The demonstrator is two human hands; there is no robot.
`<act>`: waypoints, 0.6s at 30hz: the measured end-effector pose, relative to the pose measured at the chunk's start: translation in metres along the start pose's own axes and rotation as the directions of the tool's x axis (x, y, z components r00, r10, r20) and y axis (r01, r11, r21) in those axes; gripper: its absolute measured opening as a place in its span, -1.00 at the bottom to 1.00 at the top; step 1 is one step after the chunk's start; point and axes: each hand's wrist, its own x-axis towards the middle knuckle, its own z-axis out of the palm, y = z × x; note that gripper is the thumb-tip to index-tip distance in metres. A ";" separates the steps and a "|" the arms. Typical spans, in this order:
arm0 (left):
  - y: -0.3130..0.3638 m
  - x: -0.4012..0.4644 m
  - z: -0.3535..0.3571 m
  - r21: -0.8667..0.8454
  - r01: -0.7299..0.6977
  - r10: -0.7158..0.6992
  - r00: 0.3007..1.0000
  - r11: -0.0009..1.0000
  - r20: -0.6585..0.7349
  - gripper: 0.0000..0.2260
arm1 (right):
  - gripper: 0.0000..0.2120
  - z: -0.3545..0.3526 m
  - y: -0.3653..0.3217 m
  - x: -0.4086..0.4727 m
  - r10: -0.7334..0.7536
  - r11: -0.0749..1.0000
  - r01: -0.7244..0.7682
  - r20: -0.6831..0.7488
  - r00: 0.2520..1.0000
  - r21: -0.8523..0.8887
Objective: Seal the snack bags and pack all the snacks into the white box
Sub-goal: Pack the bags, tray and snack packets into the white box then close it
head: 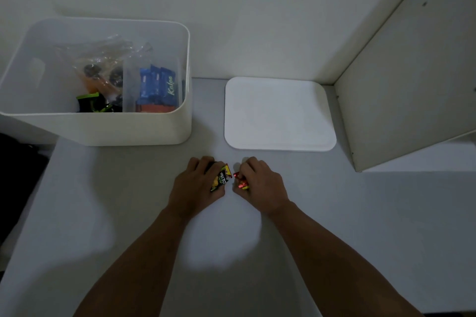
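Below us, both bare forearms reach forward over a matte grey table [334, 213], smooth, with a pale pool of light between the arms. We see the left hand [197, 183] curled round a small glossy black and yellow wrapped snack [221, 179], crinkled foil by the look, its print partly hidden by the fingers. Just beside it, the right hand [260, 183] pinches a smaller shiny red wrapped snack [240, 180] with a yellow end; the two packets lie close but apart, both at table level.

Far left stands the white box [108, 128], a deep, smooth-walled tub with rounded corners, open at the top. Inside we make out a crumpled clear plastic bag [103, 59] with dark round pieces, a flat clear bag holding blue wrappers [158, 85], and a green and black packet [90, 103] low against the near wall.

Right of the box lies a flat white lid [279, 113], rounded rectangle, matte. A pale cabinet panel [412, 85] rises at the far right.
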 end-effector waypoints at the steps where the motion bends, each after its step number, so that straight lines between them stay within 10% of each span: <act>1: 0.000 0.001 -0.002 -0.009 0.008 -0.008 1.000 1.000 0.025 -0.61 | -0.73 -0.001 0.000 -0.001 0.002 1.000 -0.002 0.005 1.000 0.006; 9: 0.003 -0.008 -0.010 -0.093 0.059 -0.047 0.990 0.994 0.133 -0.51 | -0.73 -0.009 -0.008 -0.016 0.067 0.993 -0.074 0.078 0.995 0.096; 18: 0.012 -0.019 -0.060 -0.339 0.423 -0.440 0.897 0.840 0.029 -0.56 | -0.69 -0.041 -0.012 -0.025 0.209 0.962 -0.234 0.170 0.963 0.142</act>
